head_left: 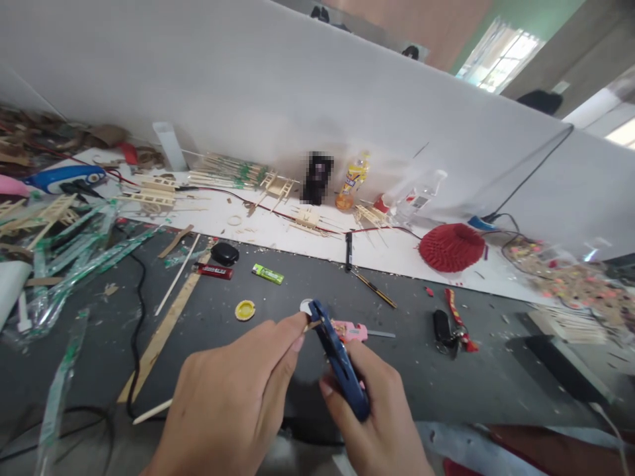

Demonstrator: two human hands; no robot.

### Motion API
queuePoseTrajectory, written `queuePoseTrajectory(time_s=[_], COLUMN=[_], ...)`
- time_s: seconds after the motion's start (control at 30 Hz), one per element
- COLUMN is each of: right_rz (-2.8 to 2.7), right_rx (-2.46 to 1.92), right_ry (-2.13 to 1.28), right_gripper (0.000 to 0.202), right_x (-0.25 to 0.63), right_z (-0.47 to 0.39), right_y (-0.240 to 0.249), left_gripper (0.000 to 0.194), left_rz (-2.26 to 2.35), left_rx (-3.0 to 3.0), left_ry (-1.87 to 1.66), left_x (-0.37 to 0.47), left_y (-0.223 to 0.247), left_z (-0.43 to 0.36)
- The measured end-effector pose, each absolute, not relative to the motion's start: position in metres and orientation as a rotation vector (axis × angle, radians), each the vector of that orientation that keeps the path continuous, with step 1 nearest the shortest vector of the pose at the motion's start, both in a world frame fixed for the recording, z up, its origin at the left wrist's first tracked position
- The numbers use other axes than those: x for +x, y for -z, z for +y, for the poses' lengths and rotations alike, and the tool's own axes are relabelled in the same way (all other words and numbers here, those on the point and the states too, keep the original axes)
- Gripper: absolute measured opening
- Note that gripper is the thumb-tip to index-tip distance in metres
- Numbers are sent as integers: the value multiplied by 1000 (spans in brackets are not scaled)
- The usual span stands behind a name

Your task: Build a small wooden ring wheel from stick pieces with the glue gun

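My right hand [374, 403] is wrapped round a blue pliers-like tool [342, 363], whose narrow end points up and away from me. Whether its jaws are apart I cannot tell. Fingertips of my left hand [238, 383] pinch a thin wooden stick [312, 325] against the tool's upper end; most of the stick is hidden by the fingers. A pale rod [153, 411] shows left of my left wrist, and I cannot tell whether it is the same stick. Just behind the tool lie a pink cutter-like tool [354, 330] with a grey strip and a small white round thing [305, 305].
On the dark mat lie a green lighter [268, 274], a red lighter [213, 270], a yellow round piece [245, 310], a pen [374, 289] and keys [446, 330]. Small wooden models [307, 220], bottles [352, 182] and a red folded object [451, 247] line the back. Plastic strips [64, 264] crowd the left.
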State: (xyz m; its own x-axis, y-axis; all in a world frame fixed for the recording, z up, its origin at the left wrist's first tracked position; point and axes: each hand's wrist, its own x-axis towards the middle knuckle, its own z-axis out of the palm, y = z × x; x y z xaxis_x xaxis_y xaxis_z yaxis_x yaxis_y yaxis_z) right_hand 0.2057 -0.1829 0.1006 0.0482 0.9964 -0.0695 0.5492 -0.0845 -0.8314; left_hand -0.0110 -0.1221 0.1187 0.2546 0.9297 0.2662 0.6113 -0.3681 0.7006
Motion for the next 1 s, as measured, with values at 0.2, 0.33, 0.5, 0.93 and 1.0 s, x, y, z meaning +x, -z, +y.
queuePoseTrajectory(time_s=[0.2,0.33,0.5,0.93,1.0], right_rz=[-1592,-1608,-1607,-1469,-1428], right_rx=[-1738,-1775,-1795,-1873,-1879], right_ry=[-820,-715,-587,-600,-630], right_gripper=[24,24,27,45,52], right_x=[204,204,201,192,193], right_z=[-185,-185,-176,-167,-168], right_y=[-97,-91,-84,-65,-67], left_gripper=[48,53,49,49,47], left_rz=[1471,1451,1472,1448,1420], left_rx=[2161,2185,2245,2355,2337], left_ry=[-851,-785,-668,-590,-670], left_x=[-10,-10,-7,-1,-4], left_y=[-117,-115,-109,-113,-111], left_z=[-122,-119,-114,-104,-102])
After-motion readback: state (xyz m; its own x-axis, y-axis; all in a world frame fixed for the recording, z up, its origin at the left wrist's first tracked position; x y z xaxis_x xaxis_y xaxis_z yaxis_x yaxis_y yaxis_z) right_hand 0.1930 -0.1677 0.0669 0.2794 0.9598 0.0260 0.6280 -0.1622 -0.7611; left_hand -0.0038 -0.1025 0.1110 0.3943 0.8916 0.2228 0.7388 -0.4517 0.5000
